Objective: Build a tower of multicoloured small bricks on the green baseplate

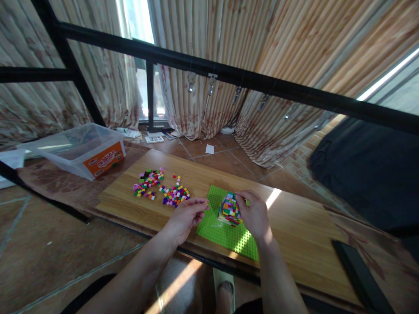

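Observation:
A green baseplate [225, 233] lies on the wooden table [294, 226]. On it stands a small multicoloured brick tower [231, 209]. My right hand [253, 213] is curled against the tower's right side, fingers on its top. My left hand [186, 216] rests at the plate's left edge, thumb and fingers pinched on a small yellow brick [206, 202]. Several loose coloured bricks [160, 187] lie in two heaps to the left of the plate.
A clear plastic tub with an orange label [88, 150] stands at the back left. A black metal frame [229, 72] crosses in front of striped curtains. A dark flat object [360, 274] lies at the table's right. My foot [224, 292] shows below the table edge.

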A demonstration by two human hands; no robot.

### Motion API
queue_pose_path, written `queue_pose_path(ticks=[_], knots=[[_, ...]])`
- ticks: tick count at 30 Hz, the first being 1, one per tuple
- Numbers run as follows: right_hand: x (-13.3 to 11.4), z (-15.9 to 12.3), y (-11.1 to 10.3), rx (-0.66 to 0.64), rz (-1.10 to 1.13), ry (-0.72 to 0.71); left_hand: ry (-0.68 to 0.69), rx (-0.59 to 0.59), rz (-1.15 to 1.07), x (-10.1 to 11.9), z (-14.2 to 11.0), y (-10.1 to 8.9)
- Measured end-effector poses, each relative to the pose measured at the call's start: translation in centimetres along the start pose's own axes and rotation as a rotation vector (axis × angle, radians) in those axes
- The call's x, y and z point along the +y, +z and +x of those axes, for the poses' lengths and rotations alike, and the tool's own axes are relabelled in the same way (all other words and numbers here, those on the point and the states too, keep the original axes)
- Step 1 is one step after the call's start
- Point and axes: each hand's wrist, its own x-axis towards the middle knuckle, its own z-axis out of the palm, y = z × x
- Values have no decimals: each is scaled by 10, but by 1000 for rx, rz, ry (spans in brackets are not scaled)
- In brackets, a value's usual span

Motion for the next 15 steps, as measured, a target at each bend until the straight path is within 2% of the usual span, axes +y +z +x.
queue_pose_path(ticks=[10,15], knots=[[5,1,5,-56,182,213,-3,-6,25,-1,0,-1],[8,2,7,-72,220,239,-6,3,42,-2,1,-1]])
